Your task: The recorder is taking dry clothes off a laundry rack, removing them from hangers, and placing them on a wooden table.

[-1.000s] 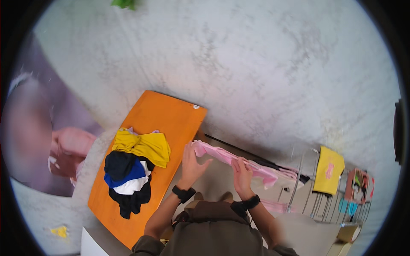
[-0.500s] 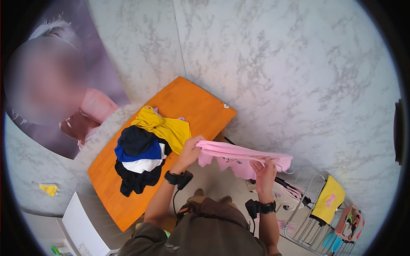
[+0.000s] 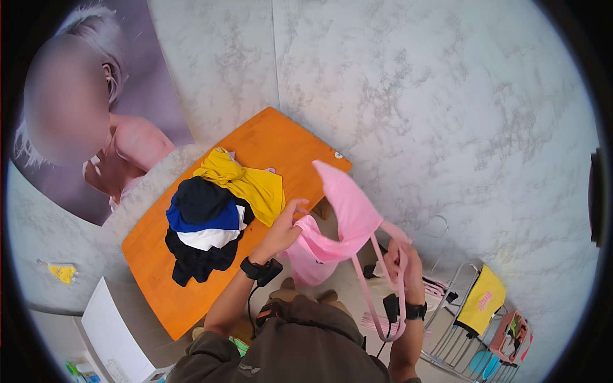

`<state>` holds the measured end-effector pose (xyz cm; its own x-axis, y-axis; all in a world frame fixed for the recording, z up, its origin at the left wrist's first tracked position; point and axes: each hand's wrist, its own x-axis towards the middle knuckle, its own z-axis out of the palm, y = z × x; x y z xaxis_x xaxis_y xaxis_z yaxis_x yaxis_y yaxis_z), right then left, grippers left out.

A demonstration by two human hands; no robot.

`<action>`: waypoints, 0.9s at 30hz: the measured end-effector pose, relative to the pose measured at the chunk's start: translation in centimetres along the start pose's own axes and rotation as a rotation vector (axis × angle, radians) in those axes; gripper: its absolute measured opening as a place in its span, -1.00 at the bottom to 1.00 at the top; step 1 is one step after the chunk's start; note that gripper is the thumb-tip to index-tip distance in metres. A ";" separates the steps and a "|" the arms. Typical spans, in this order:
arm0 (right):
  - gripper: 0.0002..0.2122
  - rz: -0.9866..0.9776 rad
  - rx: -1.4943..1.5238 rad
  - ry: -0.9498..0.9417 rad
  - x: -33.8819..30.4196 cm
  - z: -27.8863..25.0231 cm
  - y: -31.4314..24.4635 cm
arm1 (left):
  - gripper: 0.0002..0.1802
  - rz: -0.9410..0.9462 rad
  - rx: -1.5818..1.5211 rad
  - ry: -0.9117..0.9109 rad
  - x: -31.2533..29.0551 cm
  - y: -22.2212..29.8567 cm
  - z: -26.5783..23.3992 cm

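Note:
A pink garment with long straps hangs in the air between my hands, right of the table; its exact kind is unclear. My left hand is closed on its left side, the index finger partly lifted. My right hand is closed round the strap end, and a strap loop dangles below it. A thin curved hook, like a hanger's, shows beside my right hand; whether I hold it is unclear. Left of my left hand lies a heap of clothes: yellow, black, blue and white.
The orange wooden table stands at left against a marbled wall. At lower right a metal rack bears a yellow cloth and a pink basket. A white cabinet stands at lower left.
The pink garment was stretched nearly level between my hands; now it is bunched, with one corner swung up and a strap loop hanging. My right hand has moved slightly lower and closed round the strap.

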<state>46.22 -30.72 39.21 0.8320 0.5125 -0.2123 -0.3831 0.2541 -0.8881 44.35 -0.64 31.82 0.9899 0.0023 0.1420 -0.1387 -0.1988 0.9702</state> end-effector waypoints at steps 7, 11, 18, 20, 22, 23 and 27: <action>-0.60 0.116 -0.034 -0.108 -3.4 2.4 0.2 | -0.11 -0.021 -0.258 0.181 -1.6 0.4 -1.4; -0.59 0.163 -0.054 -0.159 -3.6 3.3 0.4 | -0.11 0.051 -0.141 0.118 -2.6 0.3 -2.2; -0.56 0.200 -0.034 -0.202 -3.8 4.6 1.2 | -0.43 0.068 -0.112 -0.012 -4.1 0.4 -4.1; -0.56 0.207 -0.073 -0.174 -3.4 5.0 1.3 | -0.48 0.090 -0.064 -0.002 -4.7 0.7 -5.9; -0.59 0.168 -0.053 -0.146 -3.0 5.5 1.4 | -0.57 0.093 0.316 0.153 -5.3 1.5 -8.7; -0.60 0.143 -0.021 -0.121 -2.7 6.0 1.6 | -0.57 0.113 0.317 0.191 -5.7 2.2 -10.2; -0.61 0.088 0.037 -0.230 -2.0 7.5 1.8 | -0.61 0.292 0.478 0.733 -8.1 6.9 -16.6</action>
<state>40.84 -25.08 41.07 0.6834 0.7059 -0.1863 -0.4680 0.2277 -0.8539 34.90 14.28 40.64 0.6283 0.4761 0.6152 -0.1907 -0.6724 0.7151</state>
